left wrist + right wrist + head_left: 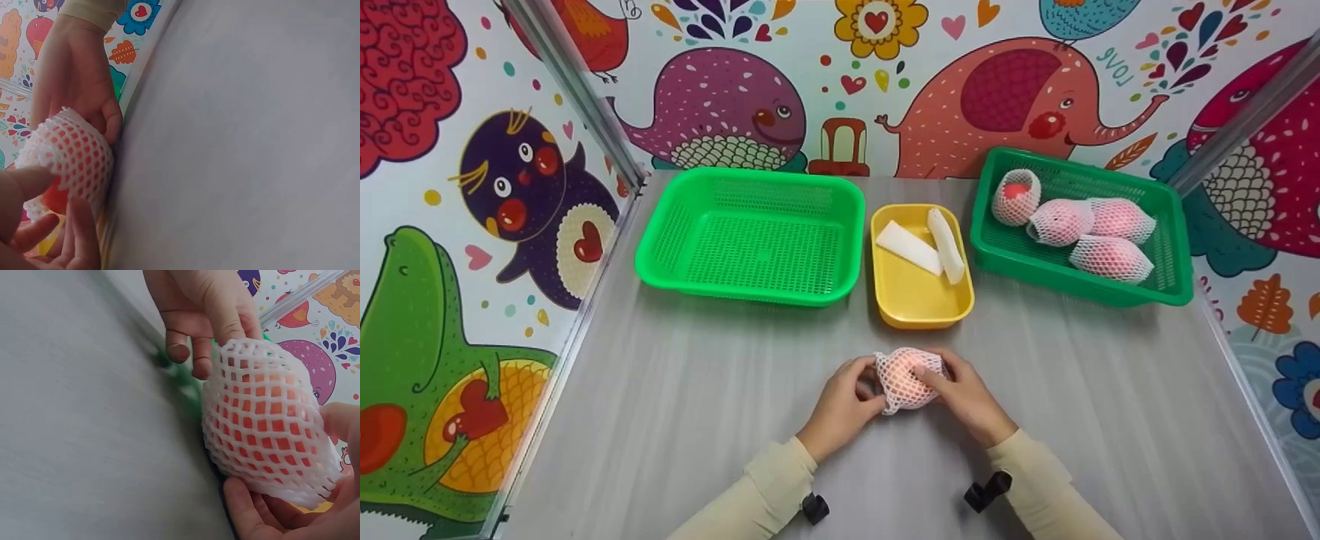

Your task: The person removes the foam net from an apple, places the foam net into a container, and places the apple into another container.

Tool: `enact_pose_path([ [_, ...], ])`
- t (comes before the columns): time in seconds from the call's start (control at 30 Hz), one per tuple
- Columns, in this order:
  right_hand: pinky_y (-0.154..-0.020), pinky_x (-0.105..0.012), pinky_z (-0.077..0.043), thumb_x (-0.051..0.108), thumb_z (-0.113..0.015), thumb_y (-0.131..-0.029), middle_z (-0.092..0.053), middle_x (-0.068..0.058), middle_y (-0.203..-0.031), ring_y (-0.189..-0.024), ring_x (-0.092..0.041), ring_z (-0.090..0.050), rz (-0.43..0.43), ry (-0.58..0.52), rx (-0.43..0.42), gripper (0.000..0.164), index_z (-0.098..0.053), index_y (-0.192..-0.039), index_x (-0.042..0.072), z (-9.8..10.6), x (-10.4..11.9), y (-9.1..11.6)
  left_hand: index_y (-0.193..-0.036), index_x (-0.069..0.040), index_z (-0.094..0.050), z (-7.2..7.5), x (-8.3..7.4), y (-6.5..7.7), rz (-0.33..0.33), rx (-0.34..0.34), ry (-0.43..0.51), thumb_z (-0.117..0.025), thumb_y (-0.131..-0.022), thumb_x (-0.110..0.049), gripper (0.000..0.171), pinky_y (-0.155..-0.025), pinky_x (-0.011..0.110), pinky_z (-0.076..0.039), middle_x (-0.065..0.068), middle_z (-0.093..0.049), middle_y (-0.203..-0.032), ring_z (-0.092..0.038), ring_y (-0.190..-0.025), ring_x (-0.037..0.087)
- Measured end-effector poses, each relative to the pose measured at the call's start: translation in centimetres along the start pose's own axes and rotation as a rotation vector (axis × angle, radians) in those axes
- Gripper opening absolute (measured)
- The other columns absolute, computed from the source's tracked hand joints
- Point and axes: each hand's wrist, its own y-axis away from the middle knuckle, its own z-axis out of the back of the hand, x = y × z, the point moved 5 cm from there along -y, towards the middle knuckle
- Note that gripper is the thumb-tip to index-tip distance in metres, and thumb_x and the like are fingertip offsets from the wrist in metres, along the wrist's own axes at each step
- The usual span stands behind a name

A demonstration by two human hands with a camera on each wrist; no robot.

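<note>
Foam-netted red fruit point(913, 379), gripped by both hands point(840, 405) point(971, 399) before yellow tray point(919, 301); four netted fruits point(1062, 223) right of it, two foam sleeves point(909, 247) seemingly unused inside.

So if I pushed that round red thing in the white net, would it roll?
The round red thing might roll, since its sides curve. Its white mesh net probably bends easily, as it hugs that shape, and its bumpy strands might slow rolling.

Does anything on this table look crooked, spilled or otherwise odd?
Nothing looks spilled. The dark green basket sits slanted, unlike the light green basket. In the dark one, one netted fruit shows bare red through its net's opening; the other three look better covered. The held fruit shows no clear damage.
</note>
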Motion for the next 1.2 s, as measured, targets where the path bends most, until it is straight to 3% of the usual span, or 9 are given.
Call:
enact_pose_path([
  [0.17, -0.084, -0.035, -0.052, 0.033, -0.072, -0.094, -0.060, -0.010, -0.127, -0.106, -0.023, -0.056, 0.015, 0.037, -0.024, 0.047, -0.060, -0.133, 0.008, -0.1, 0.0, 0.0, -0.134, -0.015, -0.057, -0.2, -0.4, 0.0, -0.037, -0.006, -0.068, -0.083, -0.080, -0.011, 0.060, -0.077, 0.028, -0.052, -0.001, -0.053, -0.110, -0.058, -0.091, 0.015],
  [0.33, -0.100, -0.039, -0.043, 0.036, -0.073, -0.093, -0.061, -0.005, -0.129, -0.117, -0.022, -0.053, 0.019, 0.081, -0.046, 0.047, -0.063, -0.131, 0.011, -0.2, 0.0, 0.1, -0.141, -0.013, -0.052, -0.5, -1.0, -0.2, -0.071, 0.010, -0.094, -0.085, -0.079, -0.013, 0.070, -0.096, 0.030, -0.048, -0.001, -0.049, -0.124, -0.053, -0.113, 0.014],
  [0.47, -0.092, -0.035, -0.047, 0.029, -0.074, -0.093, -0.061, -0.007, -0.126, -0.113, -0.023, -0.053, 0.055, 0.066, -0.040, 0.040, -0.065, -0.128, 0.009, -0.5, 0.2, 0.3, -0.146, -0.010, -0.046, -0.7, -1.5, -0.3, -0.105, 0.022, -0.105, -0.086, -0.076, -0.012, 0.080, -0.108, 0.032, -0.039, 0.002, -0.045, -0.135, -0.048, -0.126, 0.014],
  [0.6, -0.078, -0.028, -0.050, 0.017, -0.073, -0.094, -0.060, -0.011, -0.120, -0.104, -0.024, -0.052, 0.099, 0.049, -0.041, 0.034, -0.065, -0.124, 0.004, -0.8, 0.3, 0.4, -0.148, -0.008, -0.043, -0.9, -1.7, -0.3, -0.152, 0.034, -0.124, -0.086, -0.073, -0.008, 0.087, -0.110, 0.035, -0.038, 0.005, -0.043, -0.140, -0.047, -0.129, 0.018],
  [0.77, -0.078, -0.028, -0.050, 0.015, -0.074, -0.093, -0.059, -0.012, -0.119, -0.102, -0.023, -0.052, 0.112, 0.058, -0.047, 0.034, -0.065, -0.124, 0.002, -0.9, 0.4, 0.7, -0.149, -0.008, -0.043, -1.0, -1.8, -0.2, -0.196, 0.045, -0.185, -0.085, -0.070, -0.007, 0.089, -0.109, 0.035, -0.039, 0.005, -0.045, -0.143, -0.048, -0.129, 0.018],
  [0.97, -0.072, -0.032, -0.054, 0.015, -0.072, -0.094, -0.057, -0.016, -0.125, -0.104, -0.026, -0.053, 0.091, 0.049, -0.056, 0.041, -0.060, -0.131, 0.002, -1.2, 0.1, 0.8, -0.146, -0.008, -0.047, -0.8, -1.7, -0.2, -0.183, 0.055, -0.248, -0.085, -0.072, -0.011, 0.084, -0.108, 0.035, -0.041, 0.003, -0.048, -0.141, -0.050, -0.128, 0.017],
  [1.1, -0.082, -0.036, -0.051, 0.016, -0.074, -0.093, -0.055, -0.012, -0.131, -0.110, -0.025, -0.053, 0.148, 0.149, -0.075, 0.052, -0.054, -0.141, 0.009, -1.5, 0.8, 1.1, -0.148, -0.008, -0.046, -0.6, -1.6, -0.4, -0.155, 0.066, -0.256, -0.084, -0.074, -0.012, 0.083, -0.109, 0.035, -0.039, 0.004, -0.048, -0.141, -0.050, -0.128, 0.017],
  [1.2, -0.094, -0.043, -0.046, 0.017, -0.075, -0.092, -0.051, -0.009, -0.140, -0.119, -0.026, -0.051, 0.190, 0.211, -0.043, 0.060, -0.050, -0.147, 0.014, -1.8, 1.5, 1.5, -0.147, -0.006, -0.046, -0.5, -1.6, -0.5, -0.164, 0.059, -0.263, -0.084, -0.073, -0.011, 0.083, -0.108, 0.036, -0.040, 0.006, -0.049, -0.139, -0.051, -0.126, 0.018],
])
